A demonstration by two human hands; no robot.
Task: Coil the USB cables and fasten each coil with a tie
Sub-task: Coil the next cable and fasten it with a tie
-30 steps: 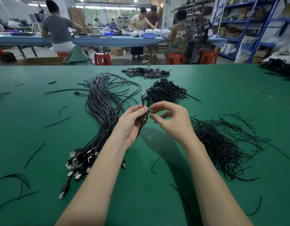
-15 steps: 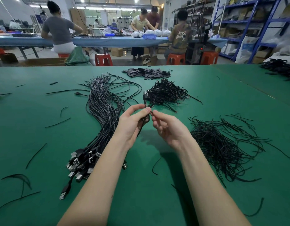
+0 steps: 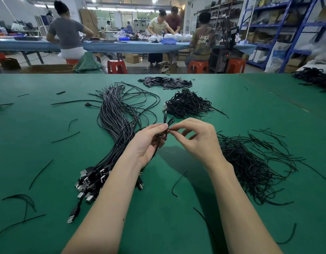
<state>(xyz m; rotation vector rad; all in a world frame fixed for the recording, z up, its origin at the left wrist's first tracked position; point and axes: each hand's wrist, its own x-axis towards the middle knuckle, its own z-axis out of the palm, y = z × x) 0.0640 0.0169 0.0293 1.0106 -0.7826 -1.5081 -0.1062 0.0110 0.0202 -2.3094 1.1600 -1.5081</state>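
Held above the green table (image 3: 48,143), mid-frame: a small black coil (image 3: 163,133), gripped in the left hand (image 3: 149,143), fingers curled round it, plug end (image 3: 165,117) sticking up past the fingertips. Pinched at the coil by the right hand (image 3: 197,138): a thin tie (image 3: 174,132), thumb and forefinger closed on it, other fingers loosely bent. Left of the hands, a long bundle of cables (image 3: 114,121), plugs bunched at the near end. Right, a loose heap of ties (image 3: 250,162). Beyond the hands, a pile of finished coils (image 3: 187,104). Scattered over the table, stray ties.
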